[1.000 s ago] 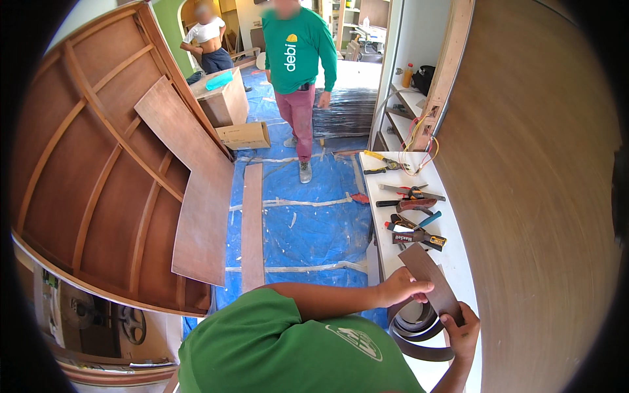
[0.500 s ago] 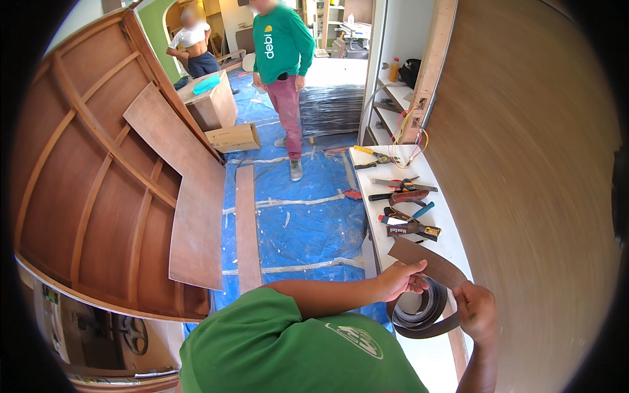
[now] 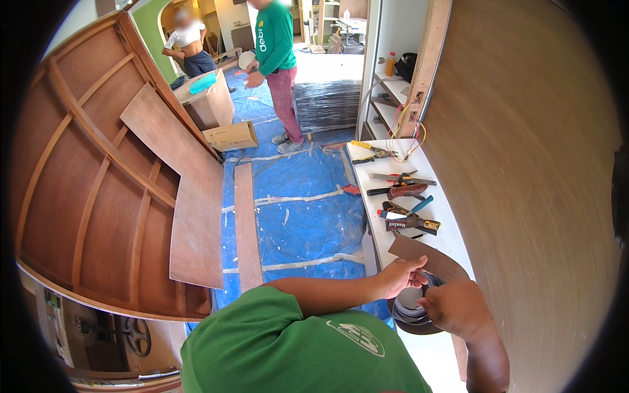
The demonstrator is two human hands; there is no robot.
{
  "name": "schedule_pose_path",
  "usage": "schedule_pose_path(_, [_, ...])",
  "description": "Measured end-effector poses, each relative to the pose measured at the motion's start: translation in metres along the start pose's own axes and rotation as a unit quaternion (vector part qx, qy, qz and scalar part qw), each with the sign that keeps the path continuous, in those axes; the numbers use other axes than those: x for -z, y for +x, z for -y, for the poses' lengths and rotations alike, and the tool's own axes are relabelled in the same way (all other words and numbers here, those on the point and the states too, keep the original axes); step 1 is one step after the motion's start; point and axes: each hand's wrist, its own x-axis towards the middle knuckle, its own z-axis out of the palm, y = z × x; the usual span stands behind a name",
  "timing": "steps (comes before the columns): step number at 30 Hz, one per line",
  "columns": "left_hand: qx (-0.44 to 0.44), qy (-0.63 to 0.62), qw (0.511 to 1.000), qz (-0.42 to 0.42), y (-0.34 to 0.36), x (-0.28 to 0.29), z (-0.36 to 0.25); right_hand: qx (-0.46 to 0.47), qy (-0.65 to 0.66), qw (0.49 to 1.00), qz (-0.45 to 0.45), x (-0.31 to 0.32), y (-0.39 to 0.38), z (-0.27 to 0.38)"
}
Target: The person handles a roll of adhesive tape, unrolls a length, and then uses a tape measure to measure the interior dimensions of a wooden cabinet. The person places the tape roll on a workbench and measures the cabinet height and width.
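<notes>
A ribbed wooden frame [image 3: 69,157] fills the left of the frame, and a broad brown panel [image 3: 531,190] stands along the right. Between them, a blue sheet [image 3: 304,226] covers the floor. The white surface [image 3: 449,242] runs from right of centre toward the lower edge. A co-worker in a green top [image 3: 279,39] stands at upper centre, facing left. A bent board [image 3: 196,226] leans on the ribbed frame; a narrow board [image 3: 247,223] lies on the sheet.

At lower right, by the surface, is a coil [image 3: 411,317] of brown strip [image 3: 436,260]; whether the coil rests on the surface cannot be told. The strip's loose run has its long axis from upper left to lower right, ending in a square-cut end just above the left hand [image 3: 398,278]. At its other end it bends down behind the right hand [image 3: 458,306], apparently into the coil. The left hand is nearer the loose end; the right hand is nearer the coil, reaching over its right side.

The left hand is half spread, thumb and fingers apart at the strip's near edge; its grip cannot be confirmed. The right hand has curled fingers at the coil's opening; anything pinched there is hidden. Pliers [image 3: 375,151] lie on the surface's far end.
</notes>
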Motion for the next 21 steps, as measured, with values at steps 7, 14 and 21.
schedule_pose_path(7, [0.013,0.003,1.000,0.012,0.002,0.002,0.001,-0.039,-0.002,0.999,-0.026,-0.003,0.007,-0.006])
schedule_pose_path(14, [0.024,0.011,1.000,0.008,0.006,0.003,0.006,-0.014,-0.107,0.989,-0.097,-0.017,0.013,-0.005])
schedule_pose_path(21, [0.027,0.010,1.000,0.010,0.010,0.008,0.011,-0.015,-0.099,0.989,-0.110,-0.021,0.013,-0.004])
